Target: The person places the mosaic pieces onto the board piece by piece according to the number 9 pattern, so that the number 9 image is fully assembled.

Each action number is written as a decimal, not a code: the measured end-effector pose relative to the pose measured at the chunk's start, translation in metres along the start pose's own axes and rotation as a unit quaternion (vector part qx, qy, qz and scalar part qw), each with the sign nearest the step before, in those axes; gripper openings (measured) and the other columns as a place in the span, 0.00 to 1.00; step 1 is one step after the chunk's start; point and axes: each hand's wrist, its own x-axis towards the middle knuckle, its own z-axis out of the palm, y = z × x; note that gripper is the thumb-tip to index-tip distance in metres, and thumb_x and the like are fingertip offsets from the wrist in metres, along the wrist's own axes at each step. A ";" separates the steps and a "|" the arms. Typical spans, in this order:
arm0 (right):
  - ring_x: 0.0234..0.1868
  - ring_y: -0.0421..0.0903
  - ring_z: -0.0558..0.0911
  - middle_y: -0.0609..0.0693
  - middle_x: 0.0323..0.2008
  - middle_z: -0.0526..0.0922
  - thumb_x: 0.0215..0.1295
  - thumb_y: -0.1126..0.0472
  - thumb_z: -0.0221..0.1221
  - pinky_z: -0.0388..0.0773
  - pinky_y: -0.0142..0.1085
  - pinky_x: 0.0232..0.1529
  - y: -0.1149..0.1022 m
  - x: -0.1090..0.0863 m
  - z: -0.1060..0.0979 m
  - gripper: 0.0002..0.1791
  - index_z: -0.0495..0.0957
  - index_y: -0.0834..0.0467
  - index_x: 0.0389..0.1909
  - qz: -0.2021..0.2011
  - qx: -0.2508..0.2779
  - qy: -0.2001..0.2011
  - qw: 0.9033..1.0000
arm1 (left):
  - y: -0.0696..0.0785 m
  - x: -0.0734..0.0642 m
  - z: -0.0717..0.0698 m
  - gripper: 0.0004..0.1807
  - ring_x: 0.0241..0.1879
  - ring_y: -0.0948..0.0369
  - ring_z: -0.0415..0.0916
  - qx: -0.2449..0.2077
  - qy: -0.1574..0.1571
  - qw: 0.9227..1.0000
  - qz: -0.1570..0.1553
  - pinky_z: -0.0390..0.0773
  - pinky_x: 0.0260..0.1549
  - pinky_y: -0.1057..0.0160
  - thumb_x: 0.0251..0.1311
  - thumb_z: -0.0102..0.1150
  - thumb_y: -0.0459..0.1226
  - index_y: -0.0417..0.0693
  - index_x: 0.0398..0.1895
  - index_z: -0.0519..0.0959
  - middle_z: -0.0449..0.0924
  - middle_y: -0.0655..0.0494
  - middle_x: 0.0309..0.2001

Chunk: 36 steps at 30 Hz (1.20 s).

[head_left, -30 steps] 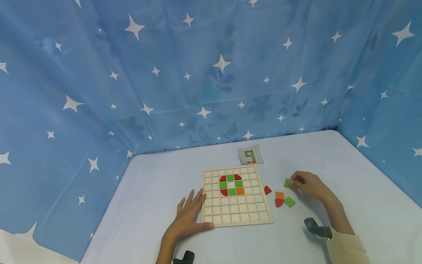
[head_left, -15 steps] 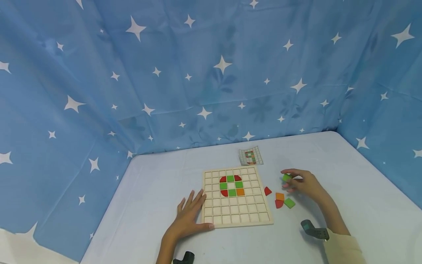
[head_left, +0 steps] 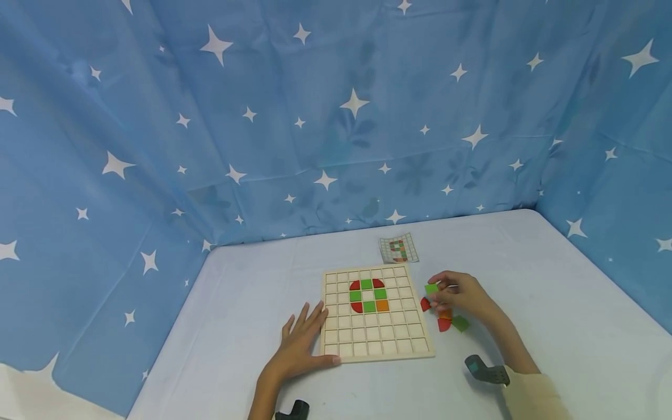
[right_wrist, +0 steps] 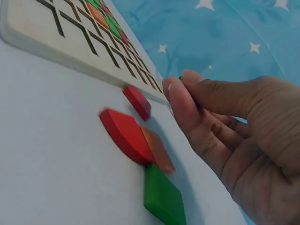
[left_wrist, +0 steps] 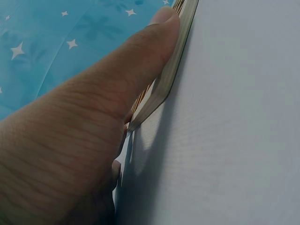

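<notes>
A square wooden grid board (head_left: 373, 332) lies on the table, with red, green and orange tiles set in a ring in its upper cells. My left hand (head_left: 299, 347) rests flat at its lower left, fingertips on the left edge and thumb (left_wrist: 164, 28) on the near edge. My right hand (head_left: 462, 294) pinches a green square tile (head_left: 431, 289) just right of the board. In the right wrist view the fingers hide nearly all of that tile. Below the hand lie two red quarter-round tiles (right_wrist: 124, 133), an orange tile (right_wrist: 157, 150) and another green tile (right_wrist: 164, 194).
Behind the board lies a small pattern card (head_left: 399, 248) printed with a grid and coloured shapes. A white cloth (head_left: 252, 291) covers the table. A blue star-printed curtain (head_left: 294, 128) hangs along the back and sides.
My right hand has lifted the green tile from the table and carried it left toward the board, now over the loose tiles. My left hand stays in place.
</notes>
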 end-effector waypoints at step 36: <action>0.30 0.40 0.71 0.47 0.38 0.73 0.51 0.56 0.74 0.71 0.27 0.30 -0.014 0.008 0.080 0.13 0.85 0.53 0.37 -0.220 -0.143 0.002 0.965 | 0.002 -0.001 -0.003 0.57 0.79 0.45 0.36 -0.002 -0.006 1.000 0.002 0.36 0.70 0.35 0.46 0.65 0.66 0.52 0.77 0.55 0.46 0.57 0.79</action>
